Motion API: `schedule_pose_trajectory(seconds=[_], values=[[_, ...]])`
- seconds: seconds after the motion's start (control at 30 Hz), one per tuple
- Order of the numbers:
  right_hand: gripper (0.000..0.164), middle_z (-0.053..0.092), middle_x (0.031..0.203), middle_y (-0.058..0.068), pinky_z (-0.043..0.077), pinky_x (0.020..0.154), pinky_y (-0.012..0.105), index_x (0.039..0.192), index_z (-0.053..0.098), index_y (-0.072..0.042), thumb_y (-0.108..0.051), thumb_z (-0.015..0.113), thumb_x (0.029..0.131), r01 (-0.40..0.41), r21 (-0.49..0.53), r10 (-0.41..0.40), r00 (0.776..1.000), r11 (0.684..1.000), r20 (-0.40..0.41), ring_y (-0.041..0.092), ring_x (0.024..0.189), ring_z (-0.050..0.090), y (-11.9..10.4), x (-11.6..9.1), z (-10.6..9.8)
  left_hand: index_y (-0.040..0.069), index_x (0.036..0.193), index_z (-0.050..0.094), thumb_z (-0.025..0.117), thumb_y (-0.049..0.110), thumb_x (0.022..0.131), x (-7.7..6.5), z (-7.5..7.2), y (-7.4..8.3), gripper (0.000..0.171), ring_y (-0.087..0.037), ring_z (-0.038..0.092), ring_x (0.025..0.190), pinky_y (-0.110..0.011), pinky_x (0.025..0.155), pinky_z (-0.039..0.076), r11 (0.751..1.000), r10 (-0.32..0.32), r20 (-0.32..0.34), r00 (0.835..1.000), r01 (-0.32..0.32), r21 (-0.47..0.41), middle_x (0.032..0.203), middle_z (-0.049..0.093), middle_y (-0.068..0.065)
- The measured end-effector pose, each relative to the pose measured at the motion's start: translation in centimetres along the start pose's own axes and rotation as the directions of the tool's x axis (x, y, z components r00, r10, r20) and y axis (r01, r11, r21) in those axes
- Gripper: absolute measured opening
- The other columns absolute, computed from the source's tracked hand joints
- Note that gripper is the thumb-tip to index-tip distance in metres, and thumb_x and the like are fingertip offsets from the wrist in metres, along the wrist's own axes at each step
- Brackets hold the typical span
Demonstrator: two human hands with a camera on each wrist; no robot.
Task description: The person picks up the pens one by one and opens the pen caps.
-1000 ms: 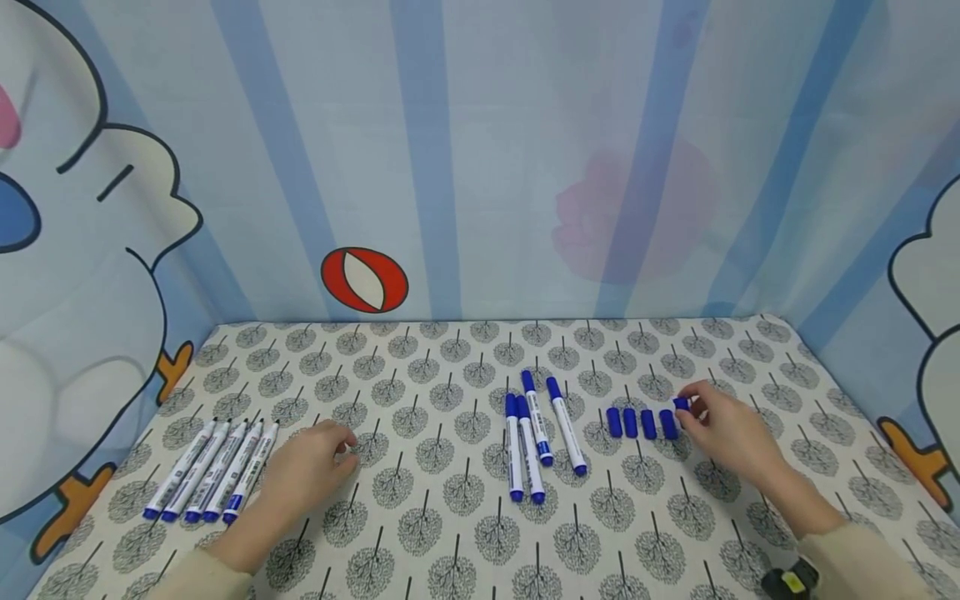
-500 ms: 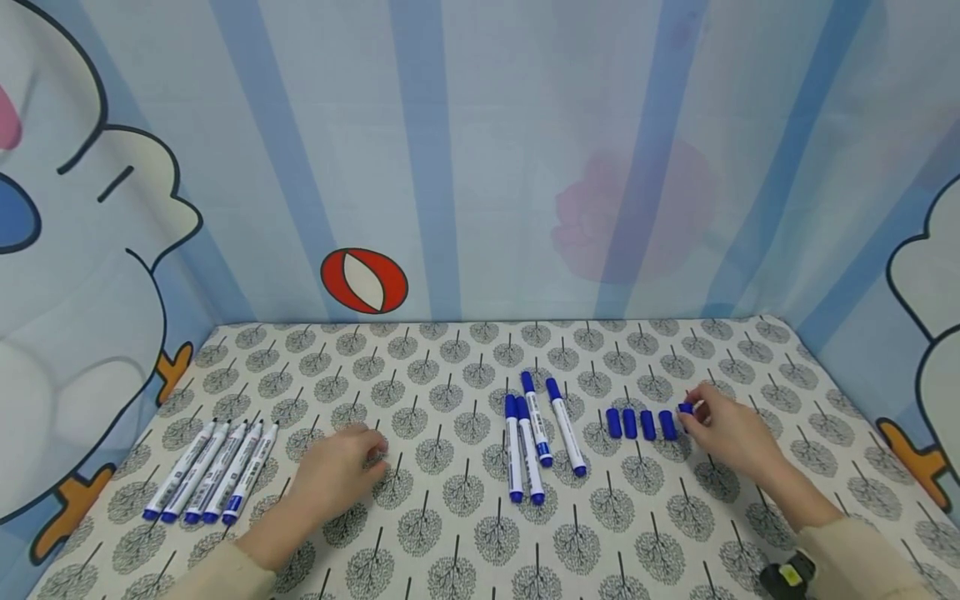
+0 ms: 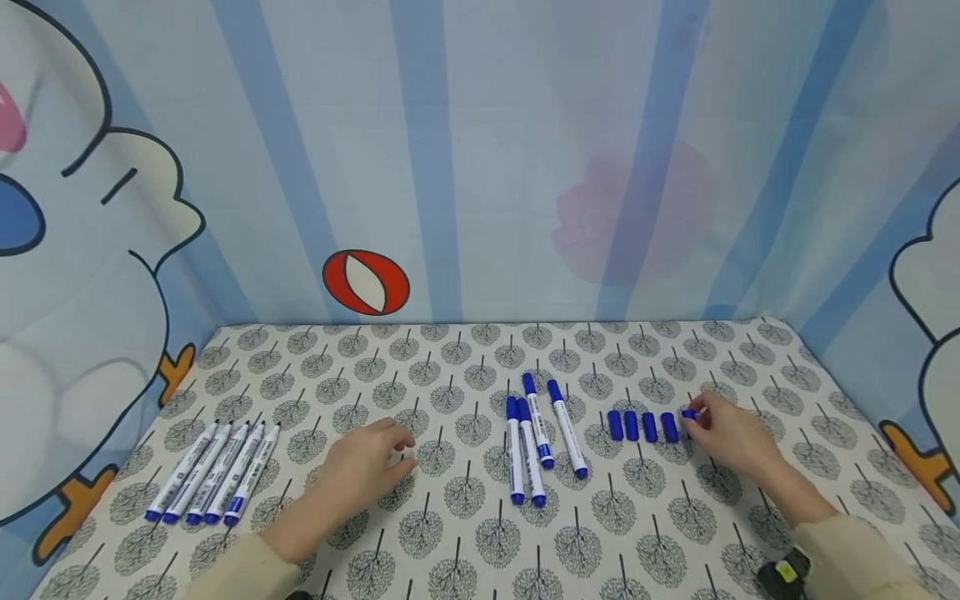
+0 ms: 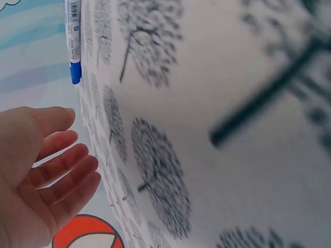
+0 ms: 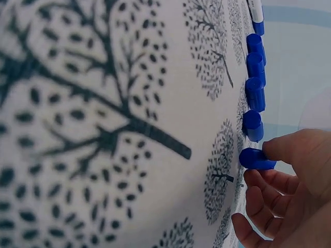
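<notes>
Between thumb and fingers, my right hand (image 3: 733,432) pinches a blue marker cap (image 5: 257,158) low over the cloth, at the right end of a row of several blue caps (image 3: 650,427). My left hand (image 3: 366,467) is over the cloth left of the middle, its fingers loosely bent and holding nothing, as the left wrist view also shows. Between the hands lie several capped white markers (image 3: 567,429) with blue caps. Farther left, several uncapped markers (image 3: 213,472) lie side by side, dark tips pointing away from me.
A white cloth (image 3: 450,567) printed with grey trees covers the table. Behind it hangs a blue striped backdrop (image 3: 510,167) with a red and white ball printed on it. A dark device (image 3: 783,575) sits at my right wrist.
My left hand has moved right, away from the uncapped markers and toward the capped ones, its fingers spreading slightly. The right hand has shifted a little right with its cap, away from the row.
</notes>
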State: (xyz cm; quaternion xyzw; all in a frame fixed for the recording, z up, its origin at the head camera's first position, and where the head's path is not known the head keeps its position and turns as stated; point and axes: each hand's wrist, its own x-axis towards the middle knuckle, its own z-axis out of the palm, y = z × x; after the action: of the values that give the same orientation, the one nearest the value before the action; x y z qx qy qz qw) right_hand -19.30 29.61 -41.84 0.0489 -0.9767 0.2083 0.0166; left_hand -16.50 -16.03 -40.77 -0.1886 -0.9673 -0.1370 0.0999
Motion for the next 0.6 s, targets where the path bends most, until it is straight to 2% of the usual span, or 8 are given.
schedule_pose_trajectory(seconds=[0.37,0.6], values=[[0.03,0.062,0.078,0.009,0.039,0.047,0.029,0.108,0.053,0.005,-0.019,0.054,0.089,-0.006,0.002,0.006,1.0,1.0,0.012,0.013,0.056,0.051,0.4,0.2,0.2,0.019,0.088,0.068,0.073,0.024,0.075,1.5,0.6,1.9,0.015,-0.006,0.055,0.068,-0.021,0.057,0.045,0.999,0.01,-0.003,1.0,-0.01,-0.032,0.082,0.06,0.01],[0.03,0.063,0.079,0.011,0.04,0.048,0.028,0.106,0.055,0.006,-0.019,0.054,0.089,-0.024,-0.002,0.024,0.999,1.0,0.025,0.014,0.056,0.052,0.3,0.4,0.4,0.019,0.089,0.068,0.072,0.026,0.076,2.3,1.1,2.8,0.016,-0.006,0.053,0.066,-0.02,0.055,0.043,0.998,0.057,0.008,0.998,-0.057,-0.034,0.08,0.061,0.007]])
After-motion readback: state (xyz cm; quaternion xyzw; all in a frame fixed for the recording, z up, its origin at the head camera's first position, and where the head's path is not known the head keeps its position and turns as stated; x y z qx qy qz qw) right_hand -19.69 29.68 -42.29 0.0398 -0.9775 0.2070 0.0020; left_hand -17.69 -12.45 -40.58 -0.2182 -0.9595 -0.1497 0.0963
